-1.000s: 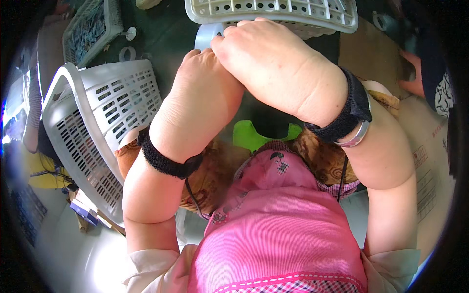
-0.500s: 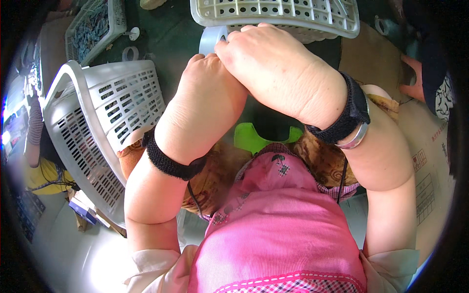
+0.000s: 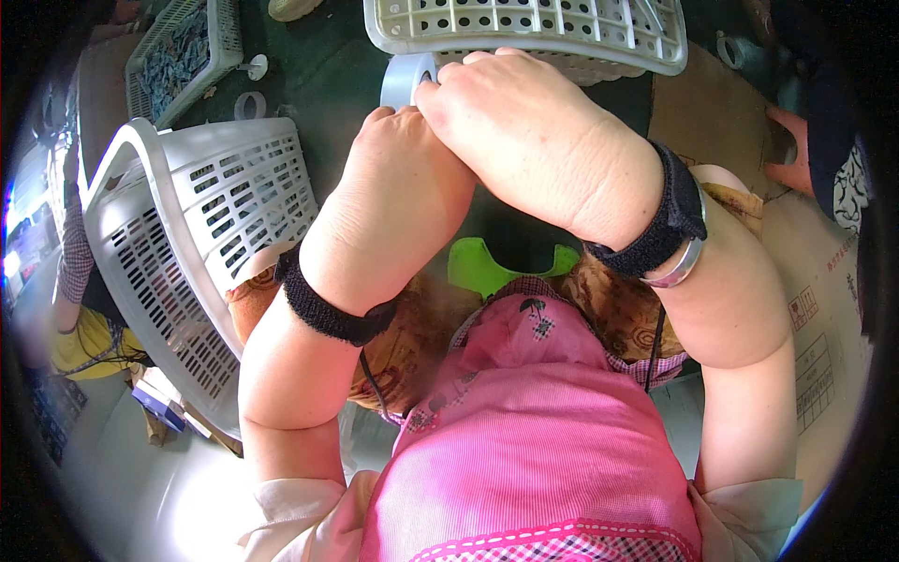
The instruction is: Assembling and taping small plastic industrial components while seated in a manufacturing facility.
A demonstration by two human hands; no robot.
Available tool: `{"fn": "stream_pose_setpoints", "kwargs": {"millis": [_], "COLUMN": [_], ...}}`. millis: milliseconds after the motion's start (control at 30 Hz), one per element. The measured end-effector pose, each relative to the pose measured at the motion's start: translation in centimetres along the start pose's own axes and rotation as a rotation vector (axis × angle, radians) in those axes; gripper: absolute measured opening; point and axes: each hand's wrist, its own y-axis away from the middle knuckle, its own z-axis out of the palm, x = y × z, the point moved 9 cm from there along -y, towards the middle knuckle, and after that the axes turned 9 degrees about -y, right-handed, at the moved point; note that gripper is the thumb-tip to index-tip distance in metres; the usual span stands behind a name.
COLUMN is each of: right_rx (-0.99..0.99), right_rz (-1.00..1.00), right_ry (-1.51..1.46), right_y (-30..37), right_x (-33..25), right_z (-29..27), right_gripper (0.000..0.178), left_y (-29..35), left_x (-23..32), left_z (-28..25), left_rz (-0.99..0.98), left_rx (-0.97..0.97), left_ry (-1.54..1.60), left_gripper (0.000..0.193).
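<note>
My left hand (image 3: 398,187) and my right hand (image 3: 501,117) meet in front of me, the right one overlapping the left. A pale translucent roll of tape (image 3: 404,81) shows just beyond the knuckles, against the curled fingers of my right hand. Its core is partly covered by that hand. The fingers of my left hand bend down and away from view beside the roll, and whatever they pinch is hidden. Each wrist wears a black strap. Directly past my hands stands a white perforated plastic basket (image 3: 524,28).
At left is a large white slotted basket (image 3: 248,183) with a raised handle. Behind it lie another tape roll (image 3: 250,105) and a crate (image 3: 229,47) of bluish pieces. A green plastic piece (image 3: 478,267) is between my knees. Cardboard (image 3: 702,117) and another person's hand (image 3: 791,155) are at right.
My hands and the roll of tape stay almost in place, with only a slight shift of the fingers. At far left, another person's checked sleeve has moved a little.
</note>
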Motion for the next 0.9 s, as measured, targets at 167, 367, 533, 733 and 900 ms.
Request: {"fn": "stream_pose_setpoints", "kwargs": {"millis": [167,367,533,733,900], "right_rx": [0.02,-0.001,0.005,0.271,0.281], "right_rz": [-0.024,-0.009,-0.014,-0.041,-0.053], "right_ry": [-0.023,-0.019,-0.019,0.065,0.057], "right_y": [0.0,-0.1,-0.2,-0.7,-1.0], "right_x": [-0.1,0.0,0.0,-0.3,-0.4], "right_z": [-0.2,0.1,0.0,-1.5,-1.7], "right_gripper": [0.007,0.007,0.008,0.014,0.022], "left_y": [0.1,0.0,0.0,-0.2,0.2], "left_x": [0.1,-0.1,-0.6,-2.8,-5.1], "left_z": [-0.2,-0.6,0.0,0.1,-1.1], "left_rz": [0.007,-0.002,-0.071,-0.181,-0.211], "left_rx": [-0.006,0.011,0.008,0.021,0.2], "left_ry": [-0.013,0.018,0.061,0.065,0.162], "left_gripper": [0.002,0.002,0.005,0.009,0.009]}}
